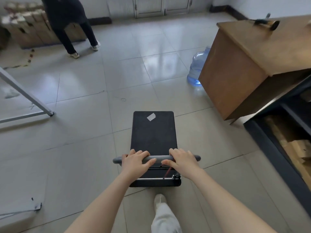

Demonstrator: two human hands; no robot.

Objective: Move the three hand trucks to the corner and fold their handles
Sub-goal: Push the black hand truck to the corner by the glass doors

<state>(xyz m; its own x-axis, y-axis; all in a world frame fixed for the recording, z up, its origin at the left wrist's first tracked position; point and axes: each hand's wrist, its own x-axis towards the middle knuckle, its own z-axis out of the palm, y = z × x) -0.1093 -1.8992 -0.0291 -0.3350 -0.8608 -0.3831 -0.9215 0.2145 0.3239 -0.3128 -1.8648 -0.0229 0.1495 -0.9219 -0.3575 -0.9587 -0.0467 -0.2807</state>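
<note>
The hand truck [154, 135] stands on the tiled floor [84, 132], directly ahead of the person's foot. A wooden desk [235, 73] is off to its right and apart from it. The black deck carries nothing, so the truck probably rolls lightly and steers easily, and the frame looks stiff. The grey handle bar [162, 158] looks padded and is the natural place to take hold, one hand on each side of the middle. A red cord [168, 171] at the handle's foot may belong to the fold release. The left hand [136, 159] and right hand [182, 159] both grasp the bar, fingers [144, 153] curled over its top and thumbs pointing inward. The forearms reach forward and down, nearly parallel.
</note>
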